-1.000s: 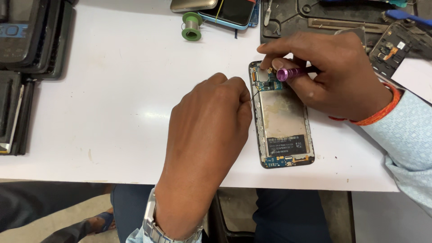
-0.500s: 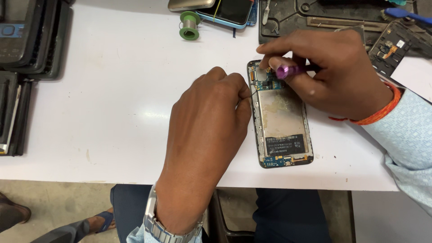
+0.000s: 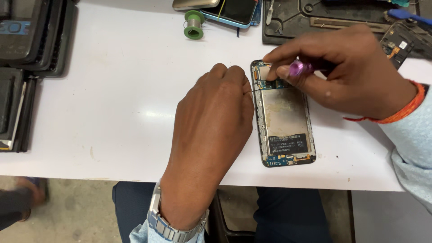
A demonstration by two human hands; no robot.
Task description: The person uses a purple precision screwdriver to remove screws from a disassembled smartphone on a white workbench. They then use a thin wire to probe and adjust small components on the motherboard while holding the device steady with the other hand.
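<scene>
While both hands work over it, the scene reads so:
Phone [image 3: 285, 118]: opened, back up, flat on the white table [image 3: 121, 90], near the front edge, just right of the left hand.
Left hand [image 3: 211, 130]: fist-like, fingers curled narrow, pinching a thin wire [image 3: 257, 89] that runs right onto the phone's top board.
Right hand [image 3: 346, 72]: closed on a purple-handled tool [image 3: 298, 68], its tip hidden at the phone's top end.
Change: against half a second ago, both hands keep their grips and places; the wire stays at the same spot; only the view has shifted slightly.
Spool [image 3: 194, 24]: green, upright, at the table's far side, well apart from the hands.
Mat [image 3: 288, 27]: dark, behind the right hand.
Stack [image 3: 27, 40]: dark flat panels at the left edge.
Watch [image 3: 173, 225]: metal band on the left wrist.
</scene>
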